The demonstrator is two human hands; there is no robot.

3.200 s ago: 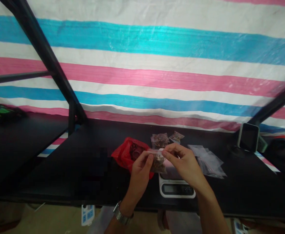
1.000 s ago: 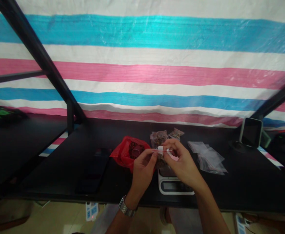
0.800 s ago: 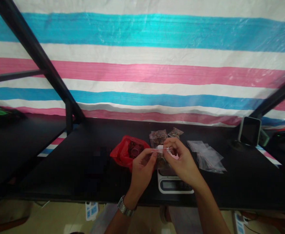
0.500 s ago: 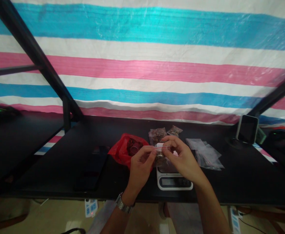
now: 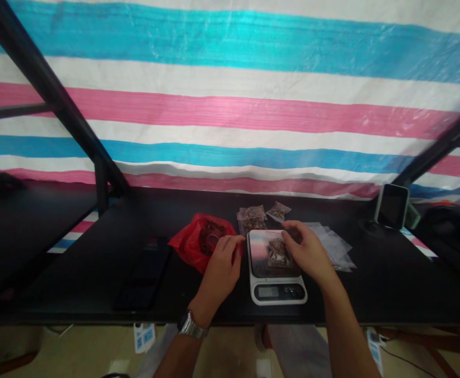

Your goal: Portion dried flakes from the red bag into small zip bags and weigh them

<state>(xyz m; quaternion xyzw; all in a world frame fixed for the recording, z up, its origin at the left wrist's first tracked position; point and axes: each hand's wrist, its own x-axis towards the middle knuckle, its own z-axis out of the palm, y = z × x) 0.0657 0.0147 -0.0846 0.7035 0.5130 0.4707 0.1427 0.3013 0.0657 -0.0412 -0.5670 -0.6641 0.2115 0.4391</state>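
A small clear zip bag of dried brown bits (image 5: 279, 254) lies on the dark plate of a white digital kitchen scale (image 5: 257, 294). My right hand (image 5: 309, 254) is at the bag's upper right, thumb and forefinger slightly apart over the plate. Beside the scale's left edge, my left hand (image 5: 222, 268) holds nothing, its fingers loosely bent and apart from the thumb. It partly covers a red plastic bag (image 5: 186, 241) holding more dried brown material and a round, clear-looking scoop or cup, which is hard to make out.
Filled zip bags (image 5: 252, 218) lie behind the scale, with another filled bag (image 5: 278, 211) to their right. Flat unfilled zip bags (image 5: 332, 244) are fanned out at right. A dark flat device (image 5: 141, 278) rests at left; a small screen on a stand (image 5: 391, 206) is at far right.
The small filled bag, held up between both hands before, now lies on the scale. My left hand has drawn away to the left, and my right hand has moved slightly right.
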